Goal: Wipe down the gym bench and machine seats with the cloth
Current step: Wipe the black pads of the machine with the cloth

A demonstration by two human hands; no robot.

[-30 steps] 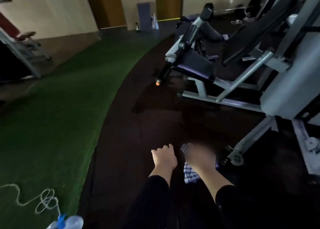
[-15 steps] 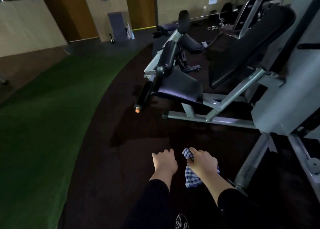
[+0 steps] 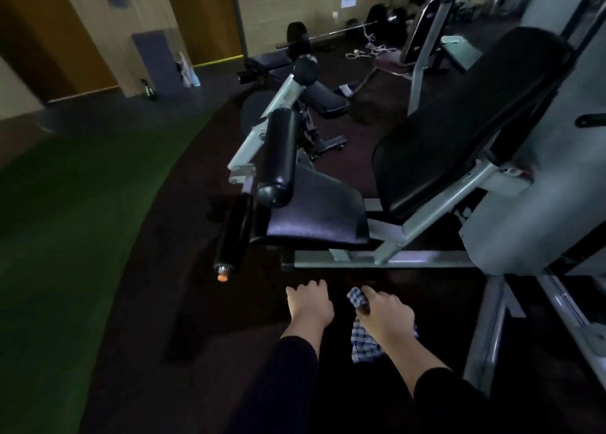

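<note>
A blue-and-white checked cloth (image 3: pixel 363 342) hangs from my right hand (image 3: pixel 383 312), which is shut on it, low in the view. My left hand (image 3: pixel 310 302) is beside it with its fingers curled and nothing in it. Straight ahead stands a leg machine with a black padded seat (image 3: pixel 314 214) and a long tilted black backrest (image 3: pixel 465 122). Two black roller pads (image 3: pixel 282 158) sit at the seat's left end. Both hands are short of the seat, over the dark floor. A black flat bench (image 3: pixel 324 101) lies farther back.
The machine's grey steel frame (image 3: pixel 380 256) and a grey weight housing (image 3: pixel 537 184) fill the right side. Green turf (image 3: pixel 65 220) covers the floor to the left. A barbell (image 3: pixel 328 33), weight plates and a second machine stand by the far wall.
The machine has come closer and now fills the middle of the view. My hands stay low in front, the right one still gripping the cloth.
</note>
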